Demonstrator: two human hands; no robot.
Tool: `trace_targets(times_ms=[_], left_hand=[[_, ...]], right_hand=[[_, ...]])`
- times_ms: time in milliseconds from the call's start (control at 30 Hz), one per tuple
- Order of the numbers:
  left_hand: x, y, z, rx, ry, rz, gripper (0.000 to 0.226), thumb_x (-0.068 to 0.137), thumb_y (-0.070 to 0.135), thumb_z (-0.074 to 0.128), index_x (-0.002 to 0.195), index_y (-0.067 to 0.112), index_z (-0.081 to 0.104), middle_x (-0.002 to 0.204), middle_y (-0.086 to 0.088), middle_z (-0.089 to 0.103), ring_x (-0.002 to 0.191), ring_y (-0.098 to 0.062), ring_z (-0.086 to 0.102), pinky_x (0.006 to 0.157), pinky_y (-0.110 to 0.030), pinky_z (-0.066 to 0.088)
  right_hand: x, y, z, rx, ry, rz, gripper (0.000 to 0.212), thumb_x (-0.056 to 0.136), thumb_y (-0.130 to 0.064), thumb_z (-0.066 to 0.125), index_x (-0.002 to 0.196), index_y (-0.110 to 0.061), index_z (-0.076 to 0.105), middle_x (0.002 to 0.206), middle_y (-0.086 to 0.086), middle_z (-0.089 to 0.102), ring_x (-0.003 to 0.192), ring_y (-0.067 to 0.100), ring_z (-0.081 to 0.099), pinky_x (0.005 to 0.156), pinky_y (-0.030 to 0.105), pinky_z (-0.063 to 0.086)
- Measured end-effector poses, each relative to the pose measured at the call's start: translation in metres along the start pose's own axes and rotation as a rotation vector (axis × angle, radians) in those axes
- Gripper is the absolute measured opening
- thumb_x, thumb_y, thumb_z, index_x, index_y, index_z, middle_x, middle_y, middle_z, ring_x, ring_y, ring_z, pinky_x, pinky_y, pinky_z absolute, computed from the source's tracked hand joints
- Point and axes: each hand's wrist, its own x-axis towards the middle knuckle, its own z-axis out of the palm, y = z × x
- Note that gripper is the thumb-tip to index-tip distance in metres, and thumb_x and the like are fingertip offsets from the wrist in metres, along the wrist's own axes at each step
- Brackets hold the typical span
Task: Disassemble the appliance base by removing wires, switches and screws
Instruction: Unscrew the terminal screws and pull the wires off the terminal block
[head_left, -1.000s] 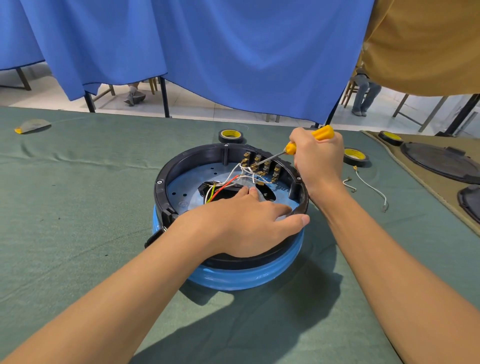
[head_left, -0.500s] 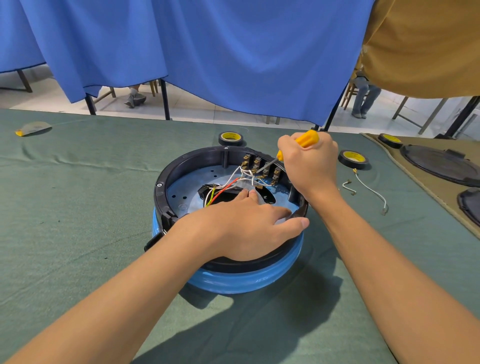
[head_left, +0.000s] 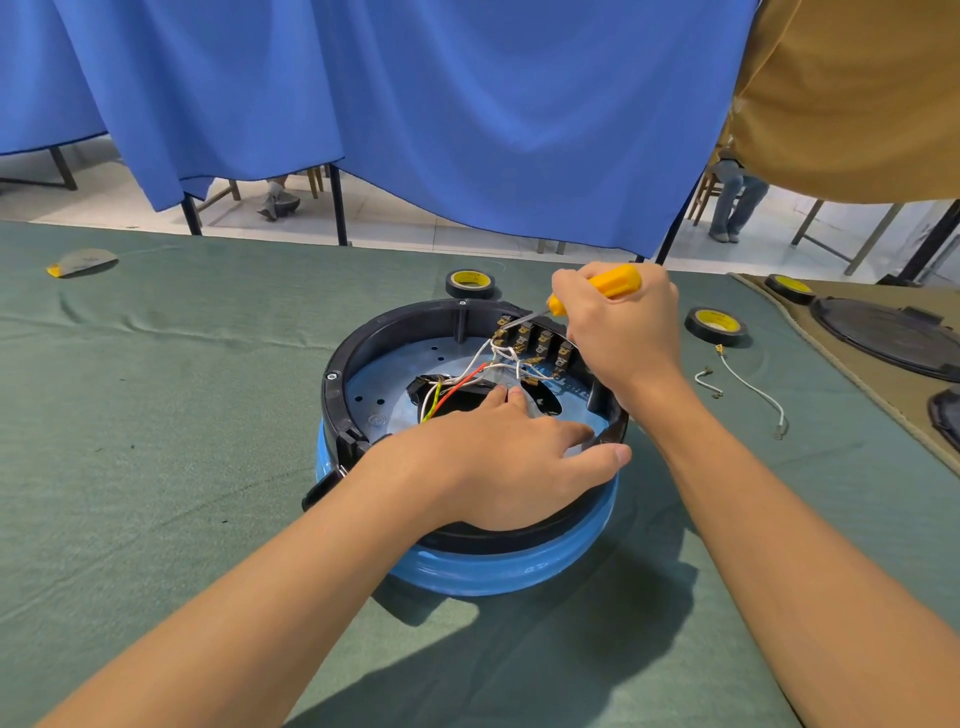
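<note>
round appliance base (head_left: 467, 564) mid-tabletop, black rim over blue shell, red, white and yellow-green wires (head_left: 470, 375) tangled inside, left hand (head_left: 511, 460) spread flat on rim, right hand (head_left: 621, 332) gripping yellow screwdriver (head_left: 597, 287) at brass switches (head_left: 535, 340)

The round black-and-blue plastic appliance base (head_left: 363, 410) sits mid-tabletop (head_left: 156, 441); two loose white wires (head_left: 748, 384) lie right of it, a black-and-yellow tape roll (head_left: 470, 283) behind.

One head-worn camera is looking forward and down, close over the green table (head_left: 156, 467), facing blue curtains (head_left: 467, 114).
</note>
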Motion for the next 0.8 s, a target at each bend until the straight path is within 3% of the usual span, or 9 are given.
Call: trace_targets(times_ms=[200,333,467,533,633,700,800], left_hand=[[0.000,0.000,0.001,0.004,0.009,0.009,0.061,0.093,0.067,0.012,0.149,0.044,0.026,0.158,-0.024,0.014,0.148,-0.030,-0.001,0.115,-0.055,0.015],[0.001,0.000,0.001,0.005,0.004,0.006,0.061,0.093,0.068,0.012,0.148,0.045,0.025,0.158,-0.024,0.010,0.148,-0.031,-0.004,0.116,-0.056,0.012],[0.000,0.000,0.001,0.001,-0.003,0.006,0.062,0.093,0.069,0.011,0.149,0.045,0.024,0.159,-0.023,0.007,0.148,-0.030,-0.008,0.117,-0.056,0.010],[-0.001,0.000,0.000,-0.001,-0.003,0.001,0.062,0.093,0.069,0.011,0.149,0.045,0.024,0.159,-0.024,0.006,0.148,-0.030,-0.009,0.117,-0.056,0.010],[-0.002,0.001,0.000,0.002,-0.008,-0.016,0.063,0.092,0.070,0.010,0.149,0.046,0.021,0.160,-0.022,0.002,0.148,-0.029,-0.011,0.117,-0.055,0.008],[-0.001,0.002,0.001,0.006,-0.007,-0.018,0.064,0.092,0.070,0.010,0.150,0.045,0.021,0.160,-0.021,0.002,0.148,-0.028,-0.011,0.117,-0.054,0.007],[-0.001,0.002,0.001,0.014,0.001,-0.019,0.065,0.092,0.070,0.010,0.150,0.044,0.021,0.160,-0.021,0.003,0.148,-0.029,-0.009,0.116,-0.053,0.008]], right_hand=[[-0.001,0.000,0.000,-0.040,-0.029,-0.017,0.039,0.089,-0.018,0.061,0.057,0.004,0.058,0.051,0.019,0.053,0.054,0.033,0.053,0.070,0.037,0.050],[-0.002,0.000,0.001,-0.067,-0.079,-0.008,0.041,0.092,-0.022,0.060,0.061,0.006,0.061,0.055,0.021,0.057,0.058,0.035,0.056,0.074,0.042,0.052],[0.004,0.000,0.001,-0.068,-0.081,0.045,0.039,0.089,-0.021,0.060,0.064,0.008,0.062,0.059,0.026,0.058,0.060,0.039,0.056,0.070,0.041,0.053],[0.009,0.000,0.001,-0.053,-0.091,0.116,0.036,0.084,-0.020,0.060,0.065,0.010,0.062,0.058,0.026,0.057,0.052,0.034,0.052,0.058,0.036,0.050],[0.018,0.003,0.005,0.006,-0.088,0.284,0.033,0.079,-0.018,0.059,0.064,0.011,0.059,0.044,0.006,0.049,0.042,0.013,0.042,0.048,0.028,0.043],[0.024,0.006,0.007,0.080,-0.081,0.413,0.028,0.079,-0.015,0.059,0.057,0.003,0.054,0.040,-0.003,0.045,0.039,0.011,0.039,0.045,0.026,0.038],[0.030,0.007,0.009,0.157,-0.068,0.532,0.028,0.078,-0.013,0.059,0.054,-0.012,0.046,0.044,0.001,0.044,0.036,0.011,0.035,0.042,0.021,0.029]])
